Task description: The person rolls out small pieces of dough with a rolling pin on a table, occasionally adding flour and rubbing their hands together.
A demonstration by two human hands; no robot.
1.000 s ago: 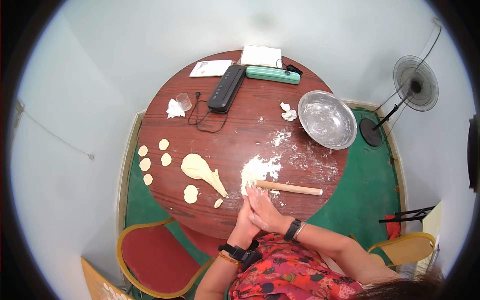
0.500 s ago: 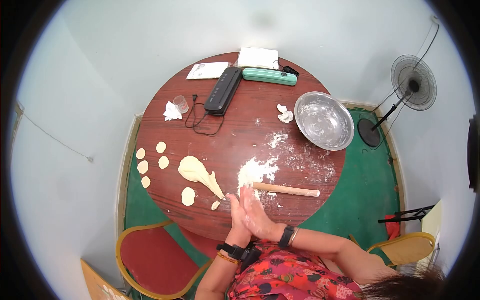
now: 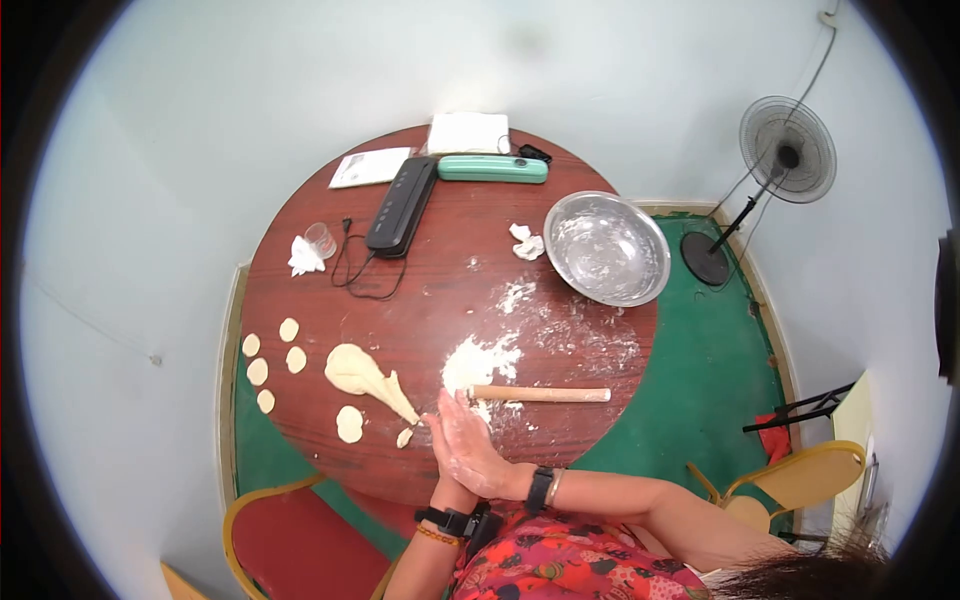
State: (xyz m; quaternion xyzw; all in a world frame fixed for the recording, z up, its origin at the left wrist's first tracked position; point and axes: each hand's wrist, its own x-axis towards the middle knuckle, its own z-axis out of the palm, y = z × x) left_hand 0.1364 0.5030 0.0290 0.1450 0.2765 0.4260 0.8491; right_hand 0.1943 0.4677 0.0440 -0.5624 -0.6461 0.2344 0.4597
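My left hand (image 3: 440,462) and my right hand (image 3: 474,456) are pressed palm to palm at the table's near edge, fingers straight and floury. Whatever lies between the palms is hidden. Just left of the fingertips ends a long lump of dough (image 3: 358,371), drawn out into a thin tail. A small scrap of dough (image 3: 404,437) lies below that tail, and a flattened dough round (image 3: 349,424) is farther left. Beyond my fingers is a heap of flour (image 3: 482,360). A wooden rolling pin (image 3: 540,394) lies to the right, its left end close to my right hand.
Several small dough rounds (image 3: 257,371) lie at the table's left edge. A steel bowl (image 3: 607,248) dusted with flour stands at the right. Farther back are a black sealer (image 3: 402,205) with a cord, a green device (image 3: 493,169) and a glass (image 3: 320,239). A red chair (image 3: 305,545) touches the near left.
The view has shifted, so the table and everything on it appear farther left. My hands stay pressed together, with the right palm slid slightly against the left.
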